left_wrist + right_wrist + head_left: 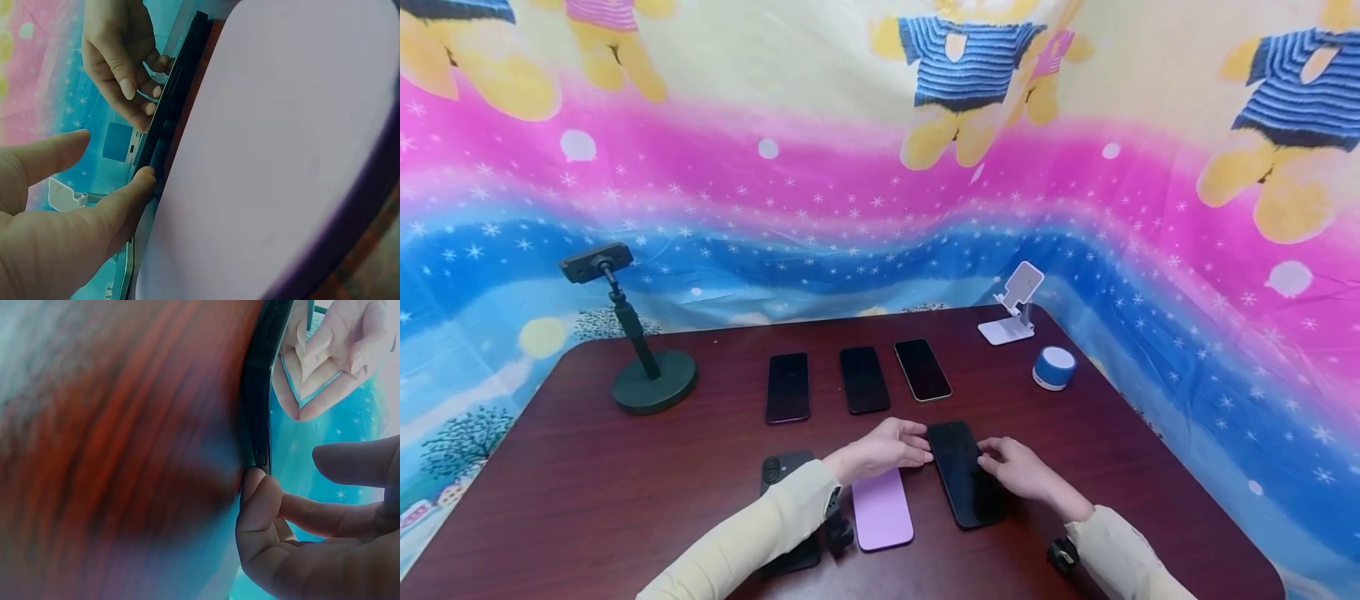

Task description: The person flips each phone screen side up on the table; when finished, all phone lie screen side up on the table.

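A black phone [964, 475] lies screen up between the two hands. My left hand [887, 447] reaches its upper left edge with extended fingertips. In the left wrist view, that hand's thumb [59, 156] stands apart from the phone's dark edge [169, 100]. My right hand [1021, 471] is at the opposite long edge. Bent fingers [259, 515] touch the phone's edge [256, 394] in the right wrist view, while the thumb stays off it. Under the left wrist is a lilac phone [883, 512], and a dark phone with a camera bump [786, 468] is partly covered by the left sleeve.
Behind the hands lie three dark-screened phones, at left [788, 388], middle [864, 380] and right [922, 369]. A black stand [655, 383] with a clamp head rises at the left. A white folding phone stand [1011, 317] and a blue-white cylinder [1054, 369] occupy the back right.
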Motion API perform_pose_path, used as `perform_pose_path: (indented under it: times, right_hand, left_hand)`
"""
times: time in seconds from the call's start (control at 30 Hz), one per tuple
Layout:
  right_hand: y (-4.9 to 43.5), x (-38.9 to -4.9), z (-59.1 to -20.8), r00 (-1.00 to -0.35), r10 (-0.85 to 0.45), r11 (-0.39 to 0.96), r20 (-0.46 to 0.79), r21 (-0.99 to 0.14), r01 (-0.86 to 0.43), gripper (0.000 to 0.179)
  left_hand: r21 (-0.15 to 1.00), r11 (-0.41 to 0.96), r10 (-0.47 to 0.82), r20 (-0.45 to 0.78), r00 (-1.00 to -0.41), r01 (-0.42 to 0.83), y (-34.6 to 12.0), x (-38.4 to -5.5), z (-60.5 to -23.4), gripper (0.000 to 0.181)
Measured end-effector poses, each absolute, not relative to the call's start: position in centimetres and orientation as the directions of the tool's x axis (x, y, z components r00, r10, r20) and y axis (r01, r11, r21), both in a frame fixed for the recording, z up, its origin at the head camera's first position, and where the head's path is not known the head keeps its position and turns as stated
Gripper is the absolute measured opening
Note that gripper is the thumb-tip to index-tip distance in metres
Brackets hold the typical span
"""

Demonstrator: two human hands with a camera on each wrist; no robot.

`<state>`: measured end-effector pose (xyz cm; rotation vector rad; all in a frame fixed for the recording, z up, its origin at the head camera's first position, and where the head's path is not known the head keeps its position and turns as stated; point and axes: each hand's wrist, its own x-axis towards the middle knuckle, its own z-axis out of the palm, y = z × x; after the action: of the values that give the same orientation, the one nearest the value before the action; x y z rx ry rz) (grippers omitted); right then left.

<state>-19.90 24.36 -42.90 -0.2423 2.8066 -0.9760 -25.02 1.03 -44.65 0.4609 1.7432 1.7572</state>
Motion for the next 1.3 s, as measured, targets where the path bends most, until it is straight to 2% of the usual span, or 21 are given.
perform_pose_path:
  times: [0.27,0.63,1.03,1.3]
  right_hand:
    - [24.2,-19.9,-42.8,-0.975,-0.199,0.777,-0.101,-0.623,-0.094,0.028]
    - [24.2,-20.1,-42.8,-0.969,-0.214,0.741,-0.126,-0.667,-0.077,0.027]
    - [24.7,-20.2,-42.7,-0.95,-0.258,0.642,-0.178,-0.766,-0.031,0.034]
    - [24.8,-19.9,-41.8,-0.961,-0.237,0.592,-0.14,-0.806,-0.029,0.037]
  left_hand:
    - [0.982,0.044,0.624,-0.171,-0.762,-0.184,0.9,-24.9,-44.5,0.055]
    - [0.984,0.075,0.656,-0.17,-0.736,-0.161,0.6,-24.9,-44.2,0.056]
    - [0.983,0.131,0.604,-0.18,-0.776,-0.126,0.7,-25.1,-44.1,0.058]
    - [0.985,0.138,0.573,-0.163,-0.803,-0.101,-0.3,-25.4,-44.0,0.055]
